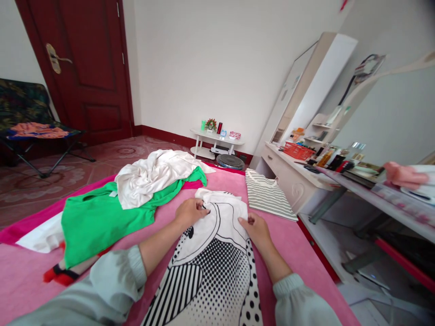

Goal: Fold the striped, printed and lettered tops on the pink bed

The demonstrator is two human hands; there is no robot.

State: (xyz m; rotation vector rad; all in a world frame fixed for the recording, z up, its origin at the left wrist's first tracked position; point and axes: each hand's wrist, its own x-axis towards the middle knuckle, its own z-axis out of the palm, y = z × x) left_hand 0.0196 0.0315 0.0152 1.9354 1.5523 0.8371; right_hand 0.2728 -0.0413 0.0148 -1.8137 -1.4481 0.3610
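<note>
A white garment with black dots, stripes and curved lines (217,258) lies lengthwise in front of me on the pink bed cover (299,253). My left hand (190,212) pinches its left edge near the far end. On the opposite edge, the fingers of my right hand (254,225) are closed on the cloth. Beyond my right hand rests a folded striped top (268,194). To the left is a green garment (102,222), with a crumpled white garment (149,176) partly over it. The patterned garment's near end runs out of view.
A dressing table (292,170) holding a red basket (299,151) and bottles stands along the right side. Past the bed's far edge is a small white table (217,136). A folding chair (34,131) with an orange cloth stands at left, near the dark red door (81,68).
</note>
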